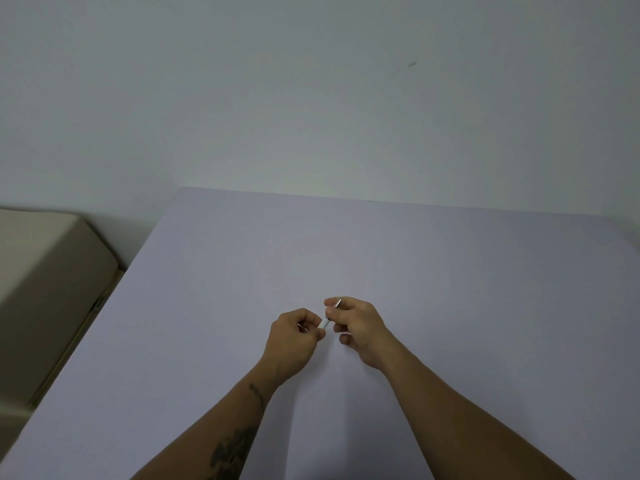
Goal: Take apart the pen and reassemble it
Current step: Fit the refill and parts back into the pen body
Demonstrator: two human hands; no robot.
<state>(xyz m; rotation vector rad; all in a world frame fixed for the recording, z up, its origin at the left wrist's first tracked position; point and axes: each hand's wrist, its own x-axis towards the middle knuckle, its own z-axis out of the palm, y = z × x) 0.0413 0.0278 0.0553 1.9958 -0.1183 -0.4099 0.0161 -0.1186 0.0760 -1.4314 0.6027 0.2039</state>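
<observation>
both hands were held together over the near middle of the pale lilac table [450, 271]. the left hand [294, 337] was curled closed around the white pen barrel [324, 323], whose end poked out past the fingers. the right hand [360, 323] pinched the metal tip piece [338, 303] between thumb and fingers, just beside the barrel; whether the two parts still touched could not be told. the table lay bare all around the hands, its far edge met the wall [311, 98], and its left edge ran beside a beige cushion [45, 271].
</observation>
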